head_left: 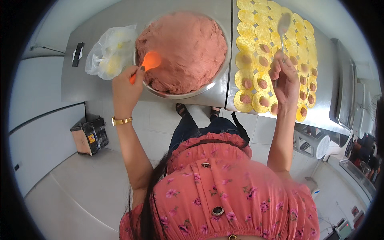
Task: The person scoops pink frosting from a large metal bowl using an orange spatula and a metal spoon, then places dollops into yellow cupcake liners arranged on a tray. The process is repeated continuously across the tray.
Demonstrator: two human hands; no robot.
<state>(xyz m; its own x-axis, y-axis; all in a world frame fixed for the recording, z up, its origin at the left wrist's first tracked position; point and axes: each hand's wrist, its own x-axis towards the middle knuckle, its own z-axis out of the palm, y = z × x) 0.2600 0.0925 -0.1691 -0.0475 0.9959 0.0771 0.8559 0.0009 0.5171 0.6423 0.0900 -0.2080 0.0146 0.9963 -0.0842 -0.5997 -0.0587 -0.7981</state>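
Observation:
My left hand [129,83] is closed round the handle of an orange spoon [152,61], its bowl over the near left part of a large pinkish mass of filling [184,48]. That filling heaps up in a wide metal bowl [192,94]. Over on the right, my right hand [285,78] grips a metal spoon [284,25] by its handle, the spoon's bowl pointing away from me. Beneath it lie rows of round yellow tortillas [245,29]. Small dabs of filling [262,84] sit on many of the nearer ones; the far ones are bare.
A clear plastic bag [111,52] with something yellowish lies left of the bowl, beside a small black object [77,55]. Two steel tables meet between bowl and tortillas. On the floor are a taped box [90,136] and a grey-white plastic stool [314,142].

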